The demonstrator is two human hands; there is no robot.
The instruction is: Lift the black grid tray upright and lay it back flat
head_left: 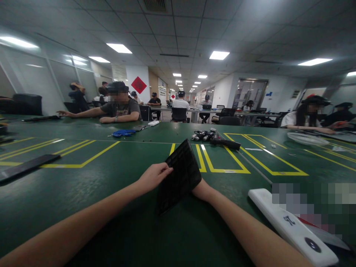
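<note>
A flat black quilted case (184, 168), wallet-like in shape, is tilted upright above the green table (133, 230). My left hand (156, 175) is closed at its left side, thumb and fingertips against the quilted face. At the lower right edge, my right hand (201, 190) grips the case from behind, and its fingers are hidden by it. What lies on the far side of the case cannot be seen.
To the right lie a long white device (292, 224) and a blurred-out item. A dark flat bar (30, 168) is at left. Beyond are tangled cables (204, 135), a black handle-like object (226, 143), a blue item (124, 133) and yellow tape outlines. Co-workers sit across the table.
</note>
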